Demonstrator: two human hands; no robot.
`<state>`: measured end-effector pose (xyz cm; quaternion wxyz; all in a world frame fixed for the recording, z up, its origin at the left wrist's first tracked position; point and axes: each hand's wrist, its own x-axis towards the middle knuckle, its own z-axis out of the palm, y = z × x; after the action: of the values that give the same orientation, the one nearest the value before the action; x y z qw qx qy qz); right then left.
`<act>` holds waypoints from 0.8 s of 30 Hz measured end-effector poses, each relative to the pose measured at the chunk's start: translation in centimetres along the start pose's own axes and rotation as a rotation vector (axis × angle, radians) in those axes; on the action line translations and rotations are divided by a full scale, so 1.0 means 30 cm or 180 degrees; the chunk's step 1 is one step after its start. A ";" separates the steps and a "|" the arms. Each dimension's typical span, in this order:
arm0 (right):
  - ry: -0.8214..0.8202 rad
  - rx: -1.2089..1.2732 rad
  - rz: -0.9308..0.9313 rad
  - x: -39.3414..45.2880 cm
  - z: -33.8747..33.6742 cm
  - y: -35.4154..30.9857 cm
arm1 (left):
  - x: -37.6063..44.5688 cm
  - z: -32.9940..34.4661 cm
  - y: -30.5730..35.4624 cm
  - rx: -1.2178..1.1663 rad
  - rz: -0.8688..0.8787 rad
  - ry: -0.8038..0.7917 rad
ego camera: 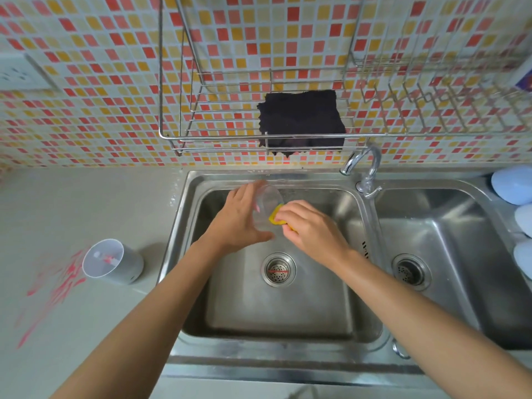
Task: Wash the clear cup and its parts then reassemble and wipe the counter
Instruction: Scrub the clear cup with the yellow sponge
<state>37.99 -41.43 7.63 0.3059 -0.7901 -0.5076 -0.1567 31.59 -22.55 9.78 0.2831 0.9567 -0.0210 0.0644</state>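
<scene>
Over the left sink basin (359,289), my left hand (239,217) grips the clear cup (268,198), which lies tilted with its base toward the back wall. My right hand (309,226) holds a yellow sponge (277,216) and presses it against the cup's side. A grey-white cylindrical part (113,262) with red marks inside lies on its side on the counter (86,197) left of the sink. Red streaks (54,289) smear the counter beside that part.
A chrome tap (364,165) stands between the two basins, its spout over the left one. A dark cloth (302,120) hangs on the wire rack (218,136) above the sink. Pale blue rounded objects (514,184) sit at the right edge. A drain strainer (278,269) is below my hands.
</scene>
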 end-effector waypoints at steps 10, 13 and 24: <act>-0.0749 0.3327 0.2756 0.050 -0.037 -0.041 | 0.010 -0.010 -0.038 0.0993 -0.0042 0.0314; -0.0810 0.1430 0.1450 0.045 -0.032 0.002 | 0.014 -0.015 -0.033 0.0963 0.0052 0.0129; -0.0737 0.1690 0.1770 0.021 0.022 -0.053 | 0.021 -0.046 -0.021 0.0555 0.0156 -0.0130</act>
<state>36.80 -40.11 8.00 0.4710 -0.8032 -0.3283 0.1587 32.09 -21.27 10.67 0.1966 0.9780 -0.0445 0.0535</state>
